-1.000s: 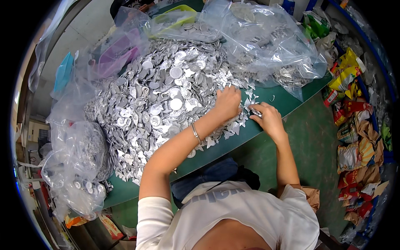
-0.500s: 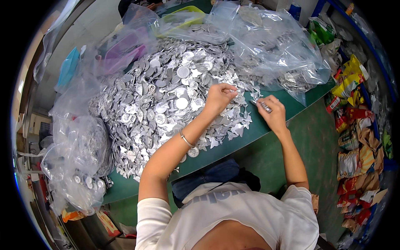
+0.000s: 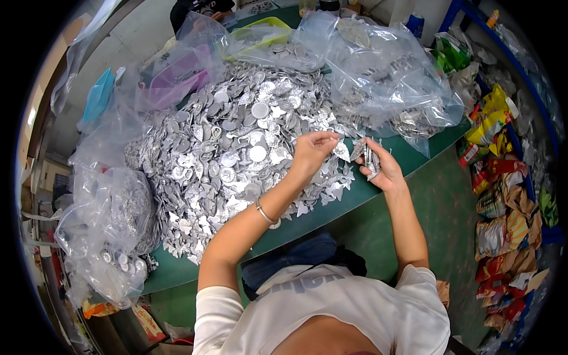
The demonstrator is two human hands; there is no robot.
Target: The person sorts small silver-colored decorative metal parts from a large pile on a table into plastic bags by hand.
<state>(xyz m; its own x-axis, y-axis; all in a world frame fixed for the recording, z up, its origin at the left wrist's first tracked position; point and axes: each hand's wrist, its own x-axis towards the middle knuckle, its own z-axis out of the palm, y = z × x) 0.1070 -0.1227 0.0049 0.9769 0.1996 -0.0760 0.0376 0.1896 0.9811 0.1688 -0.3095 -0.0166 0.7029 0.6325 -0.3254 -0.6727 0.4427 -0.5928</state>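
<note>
A wide heap of small silvery metal pieces, some round discs and some star-like or leaf-like shapes, covers much of the green table. At the heap's right edge my left hand pinches a pointed, leaf-shaped silvery piece between thumb and fingertips. Just to its right, my right hand is turned partly palm up. Its fingers are closed around a small stack of silvery pieces, and one flat piece juts out toward the left hand.
Clear plastic bags with metal pieces stand at the back right and left. Purple and yellow-green trays lie behind the heap. A person is at the far side. Colourful packets line a blue rack at right.
My right hand has turned its palm up, bringing the held stack into sight. The left hand has shifted slightly down, and a leaf-shaped piece now shows in its fingers.
</note>
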